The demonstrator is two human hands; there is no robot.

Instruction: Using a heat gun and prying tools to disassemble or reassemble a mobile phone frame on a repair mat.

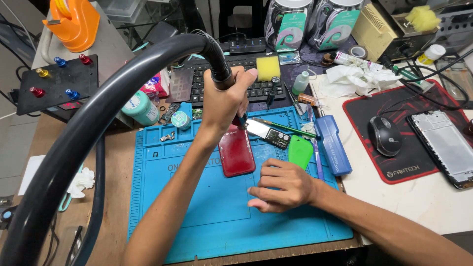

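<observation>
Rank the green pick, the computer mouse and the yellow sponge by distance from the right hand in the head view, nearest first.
From the right hand:
1. Green pick, just above it on the blue mat.
2. Computer mouse, off to the right on the red pad.
3. Yellow sponge, far up by the keyboard.

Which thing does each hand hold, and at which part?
Left hand grips the black hose by its nozzle end. Right hand holds nothing; it rests on the blue mat.

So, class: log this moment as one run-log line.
left hand: grips black hose nozzle above red phone | right hand: rests empty on blue mat beside phone | green pick: lies on mat
</observation>
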